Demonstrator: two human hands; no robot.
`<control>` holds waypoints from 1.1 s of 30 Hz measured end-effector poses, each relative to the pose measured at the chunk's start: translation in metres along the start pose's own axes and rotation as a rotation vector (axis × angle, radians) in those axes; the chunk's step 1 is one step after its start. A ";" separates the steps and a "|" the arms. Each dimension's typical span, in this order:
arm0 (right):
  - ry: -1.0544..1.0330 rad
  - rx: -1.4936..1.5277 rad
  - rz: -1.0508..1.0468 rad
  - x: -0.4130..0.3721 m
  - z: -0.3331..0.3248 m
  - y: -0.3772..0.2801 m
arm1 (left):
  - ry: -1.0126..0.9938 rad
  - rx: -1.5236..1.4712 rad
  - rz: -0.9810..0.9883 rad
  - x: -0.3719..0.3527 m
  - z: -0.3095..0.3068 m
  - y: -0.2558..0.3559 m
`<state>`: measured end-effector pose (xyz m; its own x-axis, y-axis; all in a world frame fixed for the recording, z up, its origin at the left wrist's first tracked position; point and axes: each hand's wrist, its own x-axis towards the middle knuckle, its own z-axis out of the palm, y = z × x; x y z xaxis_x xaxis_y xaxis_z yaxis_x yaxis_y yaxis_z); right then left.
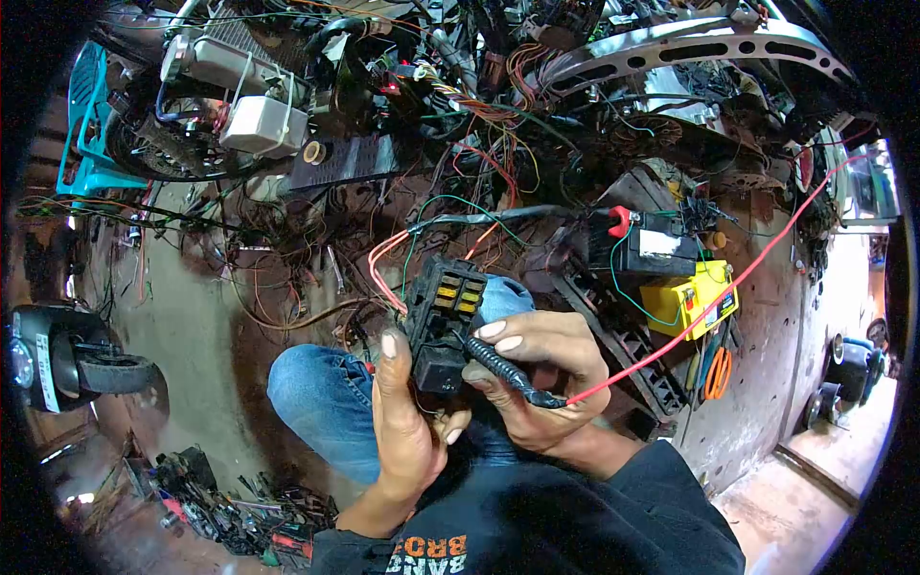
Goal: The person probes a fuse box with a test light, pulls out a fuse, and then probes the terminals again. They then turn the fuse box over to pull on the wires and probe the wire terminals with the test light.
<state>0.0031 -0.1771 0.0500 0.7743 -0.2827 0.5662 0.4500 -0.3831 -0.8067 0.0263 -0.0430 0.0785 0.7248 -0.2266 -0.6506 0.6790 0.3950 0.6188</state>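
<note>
A black fuse box (445,321) with yellow fuses is held upright in front of my knees. My left hand (407,412) is closed round its left side and lower end, thumb along the edge. My right hand (546,374) pinches a black corrugated wire sleeve (508,370) at the right side of the box. A red wire (690,326) runs from that sleeve up to the right. Red-orange wires (380,264) and a thin green wire (410,251) lead up from the box's left side.
A black battery (654,251) with a red clamp and a yellow battery (704,295) stand to the right. Tangled wiring (489,110) and metal frames spread across the top. A scooter (72,359) is at the left, loose tools (230,508) at the lower left.
</note>
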 end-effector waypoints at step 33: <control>0.120 0.099 -0.066 0.003 0.011 0.014 | -0.050 0.066 -0.024 0.010 -0.007 0.004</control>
<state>0.0164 -0.1738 0.0382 0.6859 -0.3651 0.6295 0.5438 -0.3178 -0.7767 0.0356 -0.0373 0.0709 0.7118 -0.2806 -0.6438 0.7015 0.3298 0.6318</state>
